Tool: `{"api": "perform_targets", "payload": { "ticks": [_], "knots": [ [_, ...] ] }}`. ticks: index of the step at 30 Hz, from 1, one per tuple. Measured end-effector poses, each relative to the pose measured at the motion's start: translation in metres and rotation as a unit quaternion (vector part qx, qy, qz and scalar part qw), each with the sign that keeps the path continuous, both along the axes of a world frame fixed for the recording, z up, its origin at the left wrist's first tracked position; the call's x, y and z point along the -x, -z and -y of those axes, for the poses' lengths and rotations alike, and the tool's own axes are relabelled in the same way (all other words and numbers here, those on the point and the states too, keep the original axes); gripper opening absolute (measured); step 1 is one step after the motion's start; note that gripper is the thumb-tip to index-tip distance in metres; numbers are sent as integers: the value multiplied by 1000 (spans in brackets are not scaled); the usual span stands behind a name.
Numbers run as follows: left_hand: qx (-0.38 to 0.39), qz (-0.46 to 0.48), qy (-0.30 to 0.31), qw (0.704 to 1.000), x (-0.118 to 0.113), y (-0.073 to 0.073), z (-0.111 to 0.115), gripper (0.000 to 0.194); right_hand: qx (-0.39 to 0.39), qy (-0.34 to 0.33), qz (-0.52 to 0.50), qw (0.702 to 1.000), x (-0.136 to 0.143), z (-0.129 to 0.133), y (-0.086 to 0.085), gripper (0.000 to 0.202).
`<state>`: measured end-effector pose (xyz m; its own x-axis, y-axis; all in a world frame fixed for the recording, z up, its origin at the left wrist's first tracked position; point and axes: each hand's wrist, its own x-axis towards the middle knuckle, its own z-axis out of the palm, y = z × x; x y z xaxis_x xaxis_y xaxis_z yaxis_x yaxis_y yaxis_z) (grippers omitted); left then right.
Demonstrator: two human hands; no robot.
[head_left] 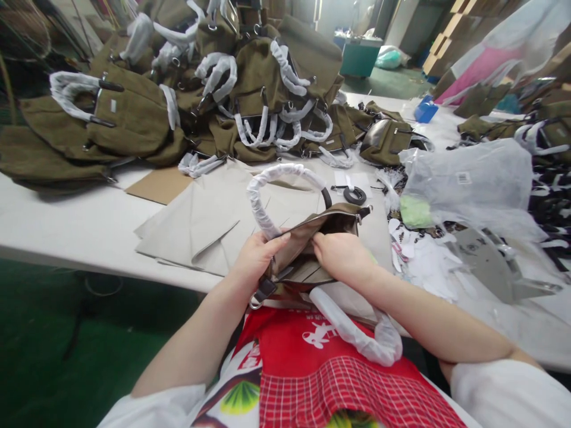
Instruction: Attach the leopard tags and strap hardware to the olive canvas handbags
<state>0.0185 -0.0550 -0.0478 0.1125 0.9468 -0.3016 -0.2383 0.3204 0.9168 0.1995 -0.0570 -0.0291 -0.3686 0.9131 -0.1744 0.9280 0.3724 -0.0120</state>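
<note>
Both hands at an open bag (294, 252), at the table's near edge.
From my end I see the left hand (259, 252) pinching the bag's rim, thumb over the lining, beside a wrapped handle (263, 205) that arches up. The right hand (341, 255) is curled with its fingers in the bag's mouth; I cannot tell whether it grips the lining. A second handle (357, 336) hangs in front of the red apron (289, 333). Beyond the bag I have pale sheets (191, 223) on the white table (66, 214), a black ring (354, 195), and a heap of olive bags (134, 125) farther back.
</note>
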Motion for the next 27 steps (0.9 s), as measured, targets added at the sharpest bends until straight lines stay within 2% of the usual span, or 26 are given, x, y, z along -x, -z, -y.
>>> {"api": "perform_targets", "payload": {
  "ticks": [2, 4, 6, 8, 12, 14, 17, 19, 20, 21, 23, 24, 25, 26, 27],
  "knots": [
    [-2, 6, 11, 1000, 2, -1, -1, 48, -49, -3, -39, 998, -5, -3, 0, 25],
    [3, 19, 26, 999, 1, -2, -2, 45, -78, -82, -100, 989, -6, -3, 0, 19],
    [5, 21, 28, 999, 0, -3, -2, 42, -63, -173, -139, 973, -4, -1, 2, 16],
    [-6, -1, 25, 1000, 0, -4, -1, 38, -36, -217, -140, 965, -1, 0, 7, 15],
    [-83, -117, -10, 990, 2, -5, 1, 24, -16, -223, -125, 967, 4, 3, 18, 14],
    [-125, -220, -61, 966, 3, -6, 2, 20, 0, -225, -132, 965, 7, 7, 20, 13],
    [-147, -339, -108, 923, 7, -10, 1, 22, 16, -252, -170, 952, 4, 10, 12, 11],
    [-140, -355, -98, 919, 11, -12, -1, 22, -5, -258, -243, 935, -10, 9, 3, 10],
    [-133, -351, -88, 923, 14, -12, -3, 22, -37, -233, -292, 927, -22, 8, 0, 10],
    [-125, -344, -79, 927, 17, -12, -5, 21, -83, -178, -335, 921, -37, 5, -2, 11],
    [-122, -332, -75, 932, 22, -10, -8, 19, -189, -3, -370, 910, -71, -2, 0, 16],
    [-123, -328, -78, 933, 24, -9, -10, 18, -220, 92, -345, 908, -89, -5, 5, 18],
    [-123, -322, -82, 935, 26, -8, -11, 17, -216, 162, -295, 917, -104, -8, 13, 19],
    [-124, -314, -86, 937, 27, -7, -12, 17, -174, 197, -234, 936, -116, -9, 22, 19],
    [-122, -305, -87, 940, 28, -7, -13, 17, -117, 202, -176, 956, -125, -9, 32, 19]
  ]
}}
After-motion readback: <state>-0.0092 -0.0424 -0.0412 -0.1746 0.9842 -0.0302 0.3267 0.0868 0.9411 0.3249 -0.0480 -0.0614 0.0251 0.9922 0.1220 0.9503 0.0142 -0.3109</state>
